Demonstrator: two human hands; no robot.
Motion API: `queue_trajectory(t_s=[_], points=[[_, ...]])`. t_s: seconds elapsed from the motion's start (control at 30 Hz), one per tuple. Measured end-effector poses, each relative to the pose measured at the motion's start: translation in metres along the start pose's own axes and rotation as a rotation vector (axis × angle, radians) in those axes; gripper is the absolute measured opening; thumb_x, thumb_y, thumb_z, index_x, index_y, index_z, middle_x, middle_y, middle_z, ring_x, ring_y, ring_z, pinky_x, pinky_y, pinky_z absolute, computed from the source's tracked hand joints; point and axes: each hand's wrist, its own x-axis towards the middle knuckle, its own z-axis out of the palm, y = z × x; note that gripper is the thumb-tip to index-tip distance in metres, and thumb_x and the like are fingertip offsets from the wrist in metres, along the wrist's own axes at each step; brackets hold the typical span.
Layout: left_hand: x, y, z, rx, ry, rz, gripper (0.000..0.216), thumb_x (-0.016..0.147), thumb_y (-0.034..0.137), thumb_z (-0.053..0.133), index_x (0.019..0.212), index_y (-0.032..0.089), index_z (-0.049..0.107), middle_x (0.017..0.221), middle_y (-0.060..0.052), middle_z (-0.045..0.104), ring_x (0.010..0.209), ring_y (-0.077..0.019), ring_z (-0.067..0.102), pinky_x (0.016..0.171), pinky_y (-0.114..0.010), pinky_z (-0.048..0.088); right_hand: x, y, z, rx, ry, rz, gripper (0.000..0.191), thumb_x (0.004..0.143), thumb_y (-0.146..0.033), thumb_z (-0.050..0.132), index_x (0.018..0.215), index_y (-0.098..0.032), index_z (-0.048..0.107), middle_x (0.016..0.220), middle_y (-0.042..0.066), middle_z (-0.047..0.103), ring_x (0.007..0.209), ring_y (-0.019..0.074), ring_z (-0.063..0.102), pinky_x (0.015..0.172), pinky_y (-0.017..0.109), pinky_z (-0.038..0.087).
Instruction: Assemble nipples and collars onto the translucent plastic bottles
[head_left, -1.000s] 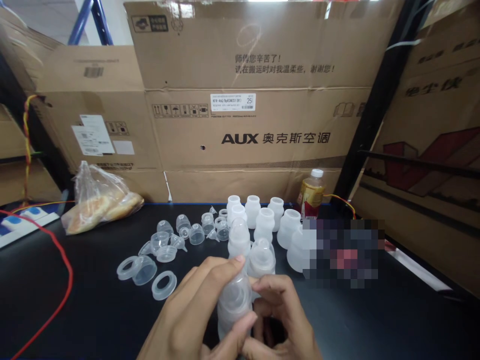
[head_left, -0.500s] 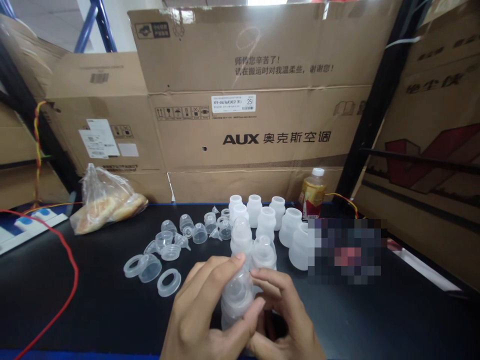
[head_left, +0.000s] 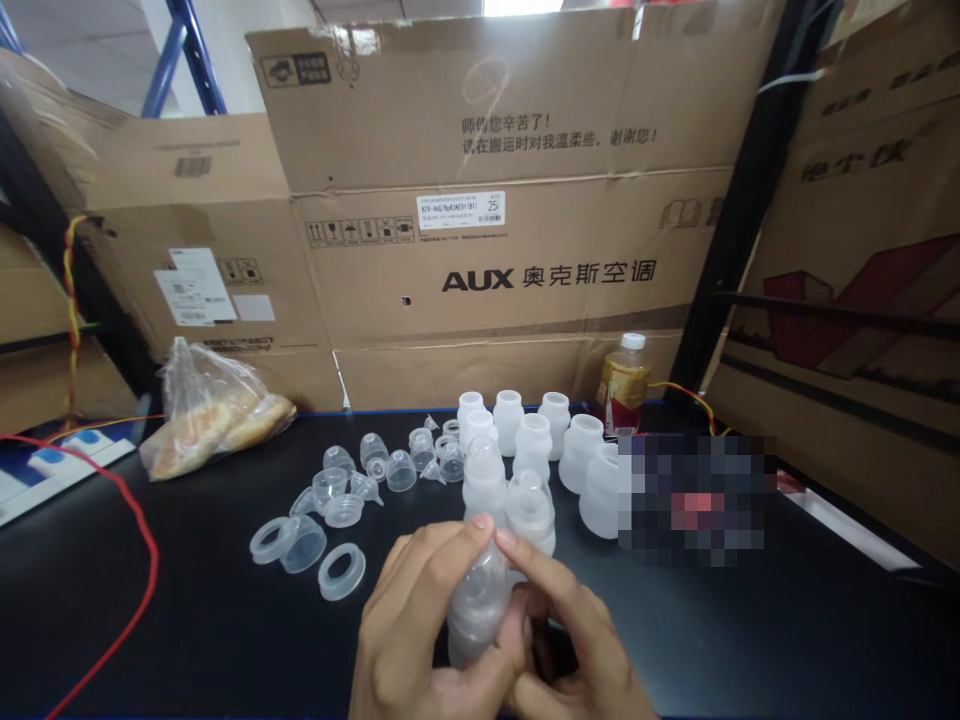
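Note:
A translucent baby bottle [head_left: 480, 598] with a clear dome cap stands upright between my hands at the bottom centre. My left hand [head_left: 420, 620] curls round its left side, index fingertip on top of the cap and thumb low at the front. From the other side my right hand [head_left: 577, 630] grips it, index fingertip meeting the left one at the top. The right hand's lower fingers are partly hidden. Just beyond stand two capped bottles, one slim [head_left: 484, 475] and one wider [head_left: 531, 510].
Open white bottles [head_left: 531, 447] stand in a group behind. Clear caps, nipples and rings [head_left: 342, 571] lie scattered to the left. Bagged bread [head_left: 217, 425], a drink bottle [head_left: 625, 385], a red cable [head_left: 142, 530] and a pixelated patch [head_left: 694, 500] surround them. Cardboard [head_left: 487, 330] walls the back.
My right index finger has moved up and left onto the top of the cap, beside my left fingertip. Both hands stay round the bottle. The view has shifted slightly.

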Motion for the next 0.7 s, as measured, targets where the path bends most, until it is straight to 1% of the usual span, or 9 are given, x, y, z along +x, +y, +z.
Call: queue_trajectory(t_s=[0.07, 0.1, 0.2, 0.27, 0.3, 0.4, 0.47, 0.57, 0.7], points=[[-0.001, 0.002, 0.006, -0.003, 0.043, -0.02, 0.04, 0.097, 0.008, 0.065, 0.132, 0.027, 0.067, 0.11, 0.0, 0.08, 0.095, -0.018, 0.08, 0.088, -0.034, 0.06, 0.003, -0.001, -0.001, 0.01, -0.024, -0.059, 0.101, 0.091, -0.004, 0.072, 0.169, -0.06, 0.038, 0.125, 0.0, 0.079, 0.061, 0.013, 0.069, 0.054, 0.022, 0.056], [-0.002, 0.003, 0.008, -0.002, 0.058, -0.029, 0.039, 0.097, 0.008, 0.064, 0.131, 0.027, 0.068, 0.11, 0.0, 0.08, 0.094, -0.0177, 0.079, 0.088, -0.034, 0.06, 0.003, 0.0, -0.001, 0.017, -0.044, -0.072, 0.102, 0.094, -0.006, 0.072, 0.171, -0.061, 0.034, 0.127, 0.001, 0.078, 0.062, 0.0133, 0.069, 0.055, 0.023, 0.056], [-0.004, 0.004, 0.013, -0.005, 0.073, -0.046, 0.039, 0.097, 0.008, 0.061, 0.129, 0.028, 0.068, 0.109, 0.0, 0.08, 0.094, -0.0187, 0.079, 0.086, -0.035, 0.06, 0.003, 0.009, 0.0, 0.032, -0.08, -0.081, 0.091, 0.101, -0.019, 0.072, 0.174, -0.057, 0.034, 0.116, 0.003, 0.072, 0.07, 0.0166, 0.071, 0.061, 0.026, 0.059], [-0.006, 0.002, 0.016, -0.014, 0.08, -0.057, 0.041, 0.095, 0.008, 0.062, 0.13, 0.028, 0.068, 0.108, 0.0, 0.08, 0.095, -0.0199, 0.079, 0.087, -0.036, 0.061, 0.001, 0.016, 0.001, 0.06, -0.084, -0.106, 0.085, 0.102, -0.025, 0.073, 0.173, -0.054, 0.037, 0.115, 0.004, 0.07, 0.082, 0.0203, 0.073, 0.065, 0.028, 0.059], [-0.008, 0.001, 0.017, -0.021, 0.089, -0.065, 0.042, 0.094, 0.009, 0.063, 0.131, 0.029, 0.068, 0.108, 0.0, 0.081, 0.095, -0.0205, 0.079, 0.087, -0.036, 0.061, 0.001, 0.019, 0.002, 0.077, -0.086, -0.117, 0.083, 0.102, -0.025, 0.073, 0.172, -0.054, 0.038, 0.116, 0.004, 0.069, 0.084, 0.0202, 0.072, 0.064, 0.027, 0.058], [-0.012, -0.002, 0.02, -0.077, 0.112, -0.096, 0.043, 0.094, 0.011, 0.066, 0.132, 0.031, 0.069, 0.11, 0.0, 0.08, 0.095, -0.0215, 0.079, 0.086, -0.036, 0.064, 0.002, 0.023, 0.002, 0.127, -0.085, -0.121, 0.081, 0.101, -0.02, 0.073, 0.168, -0.055, 0.043, 0.116, 0.002, 0.068, 0.066, 0.0123, 0.06, 0.053, 0.022, 0.046], [-0.014, -0.002, 0.022, -0.128, 0.11, -0.11, 0.043, 0.095, 0.012, 0.065, 0.133, 0.032, 0.069, 0.109, 0.0, 0.079, 0.094, -0.0212, 0.078, 0.084, -0.035, 0.064, 0.003, 0.022, 0.003, 0.151, -0.067, -0.127, 0.078, 0.1, -0.021, 0.075, 0.164, -0.054, 0.046, 0.114, 0.0, 0.066, 0.058, 0.009, 0.051, 0.05, 0.02, 0.042], [-0.016, -0.001, 0.023, -0.16, 0.095, -0.122, 0.042, 0.099, 0.012, 0.06, 0.135, 0.032, 0.067, 0.108, -0.001, 0.078, 0.097, -0.0205, 0.077, 0.084, -0.034, 0.065, 0.003, 0.023, 0.006, 0.194, -0.047, -0.134, 0.074, 0.099, -0.024, 0.078, 0.16, -0.053, 0.049, 0.113, -0.001, 0.064, 0.055, 0.0065, 0.047, 0.048, 0.018, 0.04], [-0.022, -0.006, 0.02, -0.147, 0.063, -0.149, 0.037, 0.104, 0.016, 0.057, 0.135, 0.032, 0.068, 0.115, -0.003, 0.079, 0.105, -0.0213, 0.079, 0.088, -0.033, 0.066, 0.003, 0.026, 0.01, 0.206, -0.032, -0.116, 0.079, 0.095, -0.024, 0.084, 0.159, -0.052, 0.048, 0.116, -0.002, 0.064, 0.051, 0.0029, 0.043, 0.045, 0.016, 0.035]])
